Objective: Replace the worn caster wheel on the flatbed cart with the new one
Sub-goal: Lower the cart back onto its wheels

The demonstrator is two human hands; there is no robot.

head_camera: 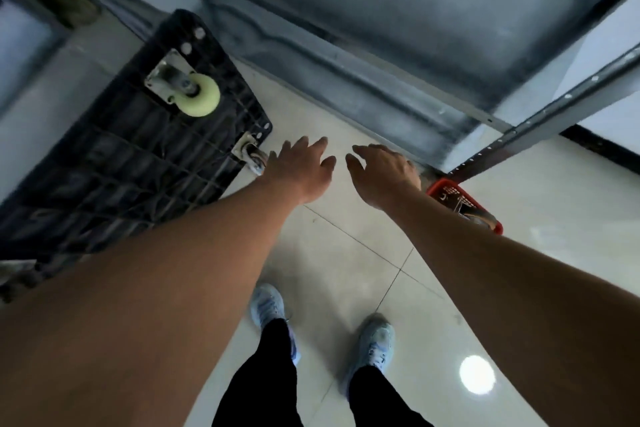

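While the left hand and right hand hover open and empty over the floor, the flatbed cart shows its underside at nine o'clock. Its grey corner caster, likely worn, probably feels heavy and rigid; grasp its bracket.

Glossy pale floor tiles with thin dark grout lines fill the lower and middle frame. A round, bright reflection of a lamp sits at lower right. A blurred grey metal panel spans the top. From the right edge, slotted grey shelving rails slant down to the floor beside a red plastic basket. A dark skirting strip runs at far right.
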